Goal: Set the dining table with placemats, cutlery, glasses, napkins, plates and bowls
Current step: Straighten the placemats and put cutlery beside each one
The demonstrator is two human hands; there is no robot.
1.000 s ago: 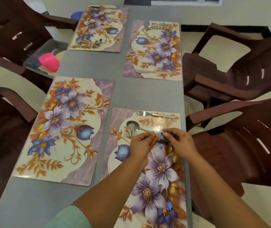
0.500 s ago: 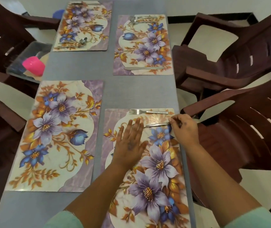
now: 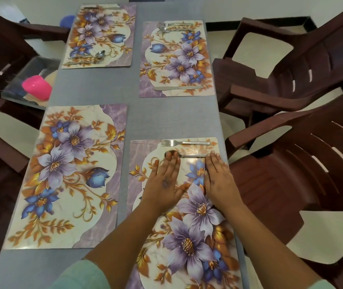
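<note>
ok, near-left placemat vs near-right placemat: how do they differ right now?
The near-left placemat carries no cutlery; the near-right placemat has a fork and spoon along its far end. The near-left one is untouched; the near-right one has the left hand and right hand lying flat on it. Both share the same floral print.

Pale mint-green sleeves cover both upper forearms. The left hand (image 3: 164, 184) bears a dark smudged mark on its back. The right hand (image 3: 218, 178) shows fainter smudges.
</note>
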